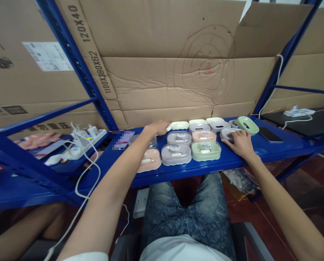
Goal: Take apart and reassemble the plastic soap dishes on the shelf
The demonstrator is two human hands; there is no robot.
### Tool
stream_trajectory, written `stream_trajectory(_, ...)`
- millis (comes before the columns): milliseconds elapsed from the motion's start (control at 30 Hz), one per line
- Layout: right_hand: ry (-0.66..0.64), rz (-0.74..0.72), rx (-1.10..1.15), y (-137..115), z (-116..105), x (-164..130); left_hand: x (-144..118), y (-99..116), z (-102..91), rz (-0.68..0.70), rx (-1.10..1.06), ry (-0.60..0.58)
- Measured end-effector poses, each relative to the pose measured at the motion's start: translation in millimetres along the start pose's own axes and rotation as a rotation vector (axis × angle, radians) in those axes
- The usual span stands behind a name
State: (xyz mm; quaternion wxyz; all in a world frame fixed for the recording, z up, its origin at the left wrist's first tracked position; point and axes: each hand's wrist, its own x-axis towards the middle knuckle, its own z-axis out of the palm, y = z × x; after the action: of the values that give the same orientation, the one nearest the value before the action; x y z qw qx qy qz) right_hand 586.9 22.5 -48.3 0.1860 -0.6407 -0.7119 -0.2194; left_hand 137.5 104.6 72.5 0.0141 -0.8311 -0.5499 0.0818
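Note:
My left hand reaches to the back of the shelf with fingers closed on a small cream plastic piece, beside a cream oval tray. My right hand is curled over a grey oval box and grips it; its fingers partly hide the box. Just behind leans a green oval lid with a slot. Between the hands stand several oval boxes with clear covers, among them a grey one, a green one and a pink one. Another pink box is partly behind my left forearm.
A dark phone lies at the right, and a blurred-out flat item at the left. White cables and a power strip are beyond the left blue post. Cardboard walls the back. Another person's arm shows at lower left.

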Motion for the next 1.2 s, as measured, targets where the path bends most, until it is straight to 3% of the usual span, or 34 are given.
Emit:
stream_trajectory(233, 0.139, 0.078, 0.006, -5, -12, -4, -18, 4, -6.8, 0.016, 0.002, 0.239)
stream_trajectory(400, 0.289, 0.144, 0.178, -17, -23, 0, -31, 16, -16.7, 0.038, 0.013, 0.424)
stream_trajectory(567, 0.457, 0.241, 0.441, -66, -57, 23, -41, 43, -25.0, 0.132, 0.022, 0.600)
stream_trajectory(700, 0.628, 0.182, 0.730, -117, -92, 47, -44, 71, -26.6, 0.310, 0.072, 0.845)
stream_trajectory(800, 0.605, 0.131, 0.892, -147, -110, 61, -44, 89, -25.1, 0.438, 0.112, 0.948)
stream_trajectory(900, 0.561, 0.119, 0.984, -161, -116, 73, -43, 99, -21.1, 0.522, 0.108, 1.005)
stream_trajectory(1100, 0.557, 0.083, 1.078, -159, -105, 89, -41, 102, -8.8, 0.570, 0.042, 1.016)
stream_trajectory(1200, 0.557, 0.095, 1.114, -158, -98, 91, -42, 101, -4.9, 0.579, -0.093, 1.024)
